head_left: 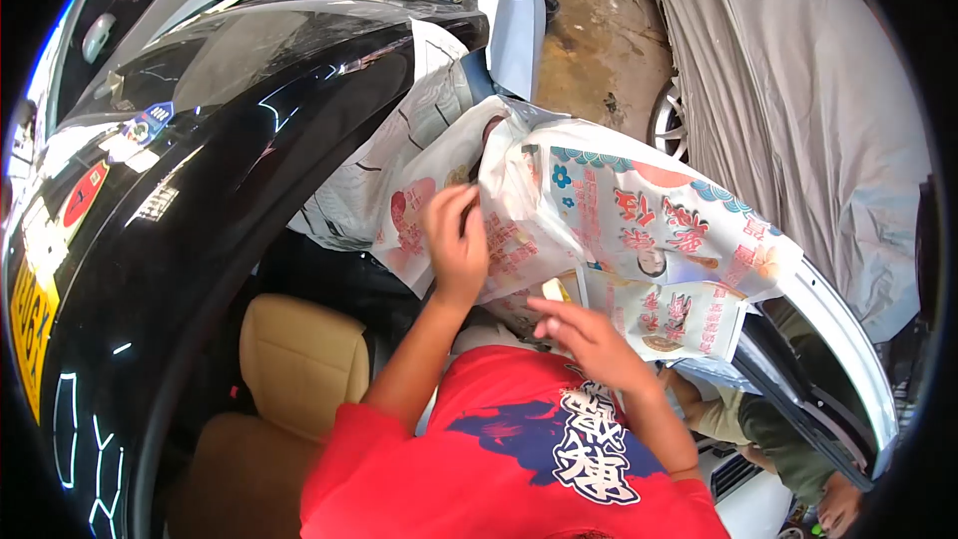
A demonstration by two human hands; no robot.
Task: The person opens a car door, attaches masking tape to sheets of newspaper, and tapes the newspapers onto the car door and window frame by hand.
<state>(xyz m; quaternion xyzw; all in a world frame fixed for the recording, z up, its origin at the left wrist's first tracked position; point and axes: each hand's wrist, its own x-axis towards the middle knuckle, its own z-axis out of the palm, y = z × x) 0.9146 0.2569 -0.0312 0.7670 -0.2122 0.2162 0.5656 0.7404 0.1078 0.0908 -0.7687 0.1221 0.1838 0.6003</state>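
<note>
Printed paper sheets (pixel 649 210) with red characters and blue and orange drawings drape over an open car door (pixel 843 349) and the body beside it. My left hand (pixel 457 245) is raised against the paper's folded middle, its thumb and fingertips drawn close in a pinch. Whatever lies between them is too small to make out. Lower and to the right, my right hand (pixel 587 339) has its index finger stretched out and its fingers apart, holding nothing I can see. Just beyond its fingertips is a small pale yellow piece (pixel 555 289), partly hidden.
A glossy black car roof (pixel 230 180) fills the left, above a tan seat (pixel 299 354). Grey cloth covers a vehicle (pixel 788 80) at the right. Another person (pixel 798 429) is at the lower right. A wet, stained floor (pixel 599 30) shows at the top.
</note>
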